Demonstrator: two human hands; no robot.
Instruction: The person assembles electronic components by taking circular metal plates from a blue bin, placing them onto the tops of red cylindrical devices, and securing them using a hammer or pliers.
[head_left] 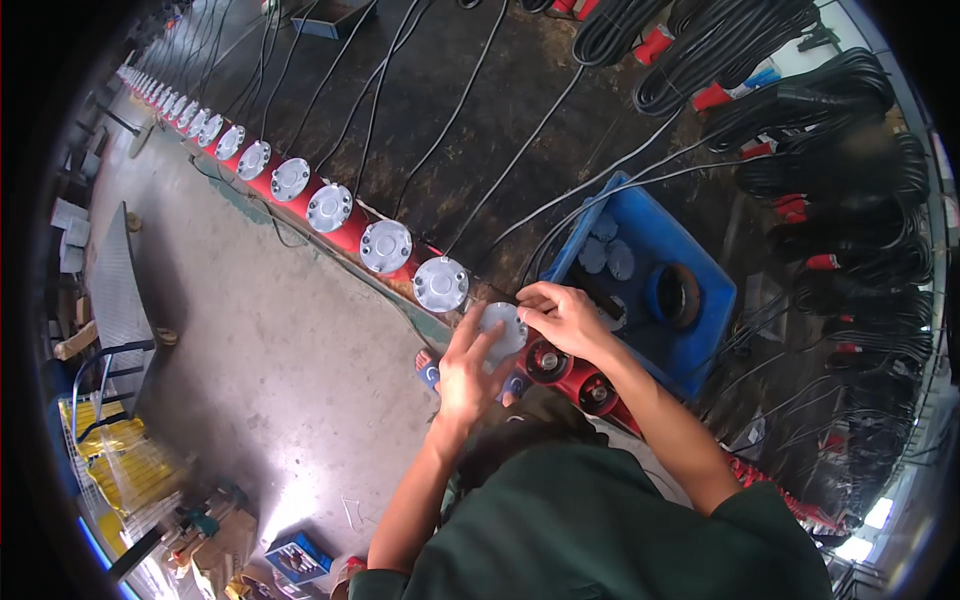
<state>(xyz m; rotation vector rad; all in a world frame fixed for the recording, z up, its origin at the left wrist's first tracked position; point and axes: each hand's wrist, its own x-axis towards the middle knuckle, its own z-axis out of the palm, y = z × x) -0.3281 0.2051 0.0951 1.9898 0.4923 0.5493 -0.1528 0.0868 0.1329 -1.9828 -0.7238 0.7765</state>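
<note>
While both the left hand and right hand pinched the grey round cover by its rim, it looked light, rigid and smooth.

Both bare forearms reaching forward, left hand fingers spread, right hand seemingly pinching, hands nearly touching

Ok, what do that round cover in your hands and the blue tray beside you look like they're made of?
The round cover, held between the left hand and right hand, looks like pale grey moulded plastic with a dull, slightly translucent finish, though cast metal can't be ruled out. The blue tray looks like rigid plastic: uniform colour, rounded rim, scuffed matte surface.
</note>
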